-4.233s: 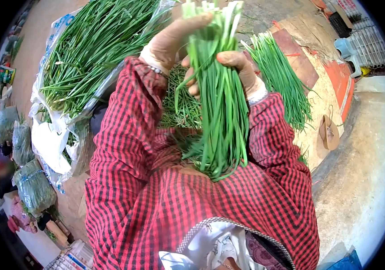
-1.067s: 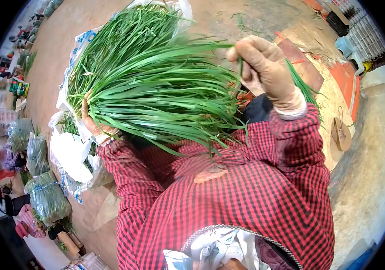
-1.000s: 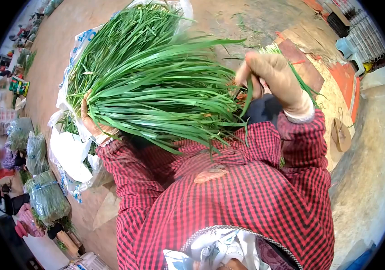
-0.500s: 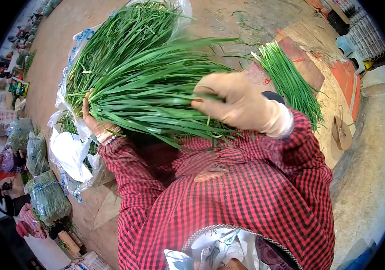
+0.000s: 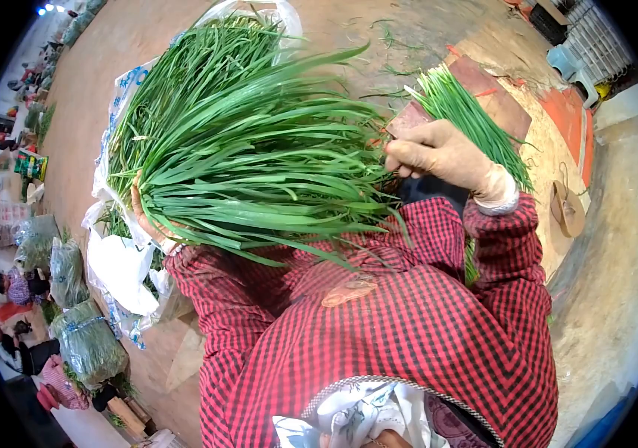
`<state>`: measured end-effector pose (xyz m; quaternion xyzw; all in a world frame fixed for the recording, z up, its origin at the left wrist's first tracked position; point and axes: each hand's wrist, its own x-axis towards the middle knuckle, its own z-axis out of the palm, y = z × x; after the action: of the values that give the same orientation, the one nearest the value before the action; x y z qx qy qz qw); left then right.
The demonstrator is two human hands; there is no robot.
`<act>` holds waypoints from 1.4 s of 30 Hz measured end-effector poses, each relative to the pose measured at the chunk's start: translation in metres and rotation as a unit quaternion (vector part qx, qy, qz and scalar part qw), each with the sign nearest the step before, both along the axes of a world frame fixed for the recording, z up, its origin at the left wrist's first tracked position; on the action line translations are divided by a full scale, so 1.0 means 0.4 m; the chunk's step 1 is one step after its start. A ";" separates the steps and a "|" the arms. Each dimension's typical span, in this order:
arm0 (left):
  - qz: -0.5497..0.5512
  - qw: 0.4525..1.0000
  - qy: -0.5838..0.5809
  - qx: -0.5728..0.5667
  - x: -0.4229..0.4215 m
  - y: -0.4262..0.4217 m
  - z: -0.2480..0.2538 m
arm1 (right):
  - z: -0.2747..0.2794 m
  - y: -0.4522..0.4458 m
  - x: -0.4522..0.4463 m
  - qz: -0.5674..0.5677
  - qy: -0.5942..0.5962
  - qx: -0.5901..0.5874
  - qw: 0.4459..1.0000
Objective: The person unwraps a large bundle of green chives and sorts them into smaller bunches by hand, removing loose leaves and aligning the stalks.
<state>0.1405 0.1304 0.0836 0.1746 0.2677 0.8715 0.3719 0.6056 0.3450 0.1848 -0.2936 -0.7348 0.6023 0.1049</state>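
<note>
A large fan of green garlic chives (image 5: 259, 172) spreads across the middle, its leaves pointing right. My left hand (image 5: 143, 213) is closed round its gathered base at the left, mostly hidden by leaves. My right hand (image 5: 446, 157), in a pale glove, is closed with fingertips pinched just beyond the leaf tips. Whatever those fingertips hold, if anything, is too small to make out; something reddish shows there. Behind the held bunch lies a bigger heap of chives (image 5: 207, 67) in a clear plastic bag (image 5: 287, 22) with blue print.
A neat bunch of chives (image 5: 475, 123) with white ends lies on a reddish board (image 5: 509, 112) at the right. A sandal (image 5: 567, 210) is beside it. Stuffed plastic bags (image 5: 89, 343) and people line the left. Crates (image 5: 599, 45) stand at upper right.
My right hand has moved right and away from the leaves, to beyond their tips. The held chives have fanned out wider, while my left hand keeps its grip at the base.
</note>
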 end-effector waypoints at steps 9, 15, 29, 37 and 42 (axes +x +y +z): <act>0.022 0.999 0.016 -0.038 0.058 0.018 0.060 | -0.037 -0.035 -0.173 0.081 0.091 0.096 0.988; 0.082 0.996 0.021 -0.030 0.045 0.039 0.062 | -0.066 -0.178 -0.220 0.076 0.179 0.314 0.929; -0.076 0.993 0.031 0.086 0.063 0.143 0.139 | 0.067 -0.229 -0.099 0.034 0.218 0.171 0.960; 0.211 0.973 0.056 -0.073 -0.050 0.102 0.124 | -0.069 -0.130 0.034 0.144 -0.047 0.402 0.903; 0.062 0.998 -0.013 -0.021 -0.050 0.061 0.130 | -0.009 -0.088 0.026 -0.093 0.096 0.019 0.991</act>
<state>0.1207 0.1550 0.1356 0.1389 0.2913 0.8893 0.3241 0.6161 0.3099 0.1811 -0.2995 -0.7019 0.6016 0.2362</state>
